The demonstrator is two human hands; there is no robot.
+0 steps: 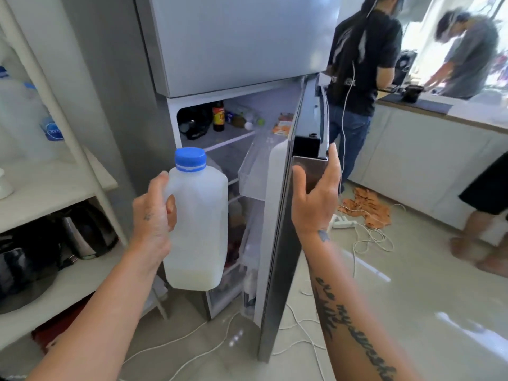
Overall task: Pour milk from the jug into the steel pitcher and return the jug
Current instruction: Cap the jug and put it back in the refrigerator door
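A translucent plastic milk jug [200,224] with a blue cap stands upright in the air in front of the open fridge. Only a little milk shows at its bottom. My left hand [154,215] grips the jug by its handle side. My right hand [316,193] holds the top edge of the open fridge door [286,243], fingers wrapped over it. The steel pitcher is not in view.
The fridge [220,149] has shelves with a dark bottle and food, and door bins. A white shelf unit [68,188] stands on the left with water jugs and kettles. Cables, a power strip and an orange cloth lie on the floor. Three people stand by the counter [412,111] on the right.
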